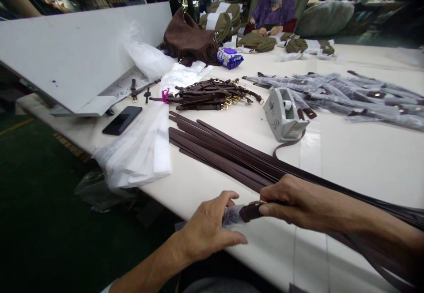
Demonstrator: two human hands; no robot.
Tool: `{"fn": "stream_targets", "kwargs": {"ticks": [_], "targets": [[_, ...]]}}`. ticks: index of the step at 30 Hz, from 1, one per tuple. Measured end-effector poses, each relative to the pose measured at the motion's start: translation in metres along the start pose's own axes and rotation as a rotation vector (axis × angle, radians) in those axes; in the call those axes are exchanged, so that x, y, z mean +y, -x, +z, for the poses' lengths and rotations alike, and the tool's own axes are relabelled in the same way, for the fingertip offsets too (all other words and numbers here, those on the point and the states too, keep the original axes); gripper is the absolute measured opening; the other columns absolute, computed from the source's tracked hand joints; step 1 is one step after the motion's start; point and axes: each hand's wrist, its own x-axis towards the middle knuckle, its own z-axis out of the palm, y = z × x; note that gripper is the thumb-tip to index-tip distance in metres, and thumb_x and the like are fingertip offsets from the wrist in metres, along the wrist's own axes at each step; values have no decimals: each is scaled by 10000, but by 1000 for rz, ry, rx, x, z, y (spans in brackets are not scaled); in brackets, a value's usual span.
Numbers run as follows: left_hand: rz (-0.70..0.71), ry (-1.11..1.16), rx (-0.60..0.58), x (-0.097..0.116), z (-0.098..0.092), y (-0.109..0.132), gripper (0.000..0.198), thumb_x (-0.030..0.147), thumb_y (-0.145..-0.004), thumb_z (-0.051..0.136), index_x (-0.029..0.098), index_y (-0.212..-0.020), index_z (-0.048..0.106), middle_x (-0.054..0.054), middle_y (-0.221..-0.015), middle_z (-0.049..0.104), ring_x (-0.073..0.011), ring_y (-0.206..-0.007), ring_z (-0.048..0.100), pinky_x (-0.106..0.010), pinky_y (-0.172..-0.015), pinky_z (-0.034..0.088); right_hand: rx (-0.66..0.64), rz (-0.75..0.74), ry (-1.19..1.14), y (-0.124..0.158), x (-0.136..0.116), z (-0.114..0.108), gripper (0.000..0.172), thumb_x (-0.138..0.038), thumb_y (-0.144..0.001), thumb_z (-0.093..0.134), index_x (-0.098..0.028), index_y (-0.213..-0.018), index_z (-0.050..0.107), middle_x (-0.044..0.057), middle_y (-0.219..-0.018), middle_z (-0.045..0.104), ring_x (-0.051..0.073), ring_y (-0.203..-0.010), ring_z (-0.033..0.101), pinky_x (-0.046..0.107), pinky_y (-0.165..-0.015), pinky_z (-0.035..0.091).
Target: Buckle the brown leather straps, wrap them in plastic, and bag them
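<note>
Near the table's front edge, my right hand (281,200) pinches the end of a dark brown leather strap (250,212); a bit of gold metal shows by my fingertips. Clear plastic film (232,216) is around or against the strap's left end. My left hand (212,224) curves about this film with thumb and forefinger spread apart; its other fingers are partly hidden. Behind both hands lies a bundle of long brown straps (221,149), running rightward under my right forearm.
A grey tape dispenser (285,114) stands beyond the straps. Buckled short straps (212,94) and plastic-wrapped straps (347,92) lie farther back. White foam sheets (142,152) overhang the front edge near a phone (122,120). A brown bag (188,37) and a masked person (274,13) are across.
</note>
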Motion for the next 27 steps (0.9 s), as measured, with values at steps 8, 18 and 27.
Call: {"fn": "stream_targets", "kwargs": {"ticks": [8,18,27], "targets": [[255,-567,342,-9,19,-2,153,278,-877,464,132,-854,505,-47,-699,566,-191,-635,554,-298,-585,436,-38,143,-389,-18,8,29,331,-419,-900,390,-164,-701,461,-29,-523,493,66,-384,345,188,-379,253],[-168,263,-172,2,-12,-10,275,319,-716,675,156,-897,549,43,-653,503,-95,-534,484,-182,-491,376,179,-30,344,-22,-6,29,146,-273,-894,478,-168,-810,535,21,-668,608,132,-549,550,231,-505,296],[-217,-40,47,-3,-22,-10,267,339,-706,684,190,-878,545,41,-619,522,-132,-581,477,-206,-542,328,78,84,295,-33,-2,8,120,-249,-864,488,-207,-927,581,8,-645,603,129,-548,542,212,-523,326]]}}
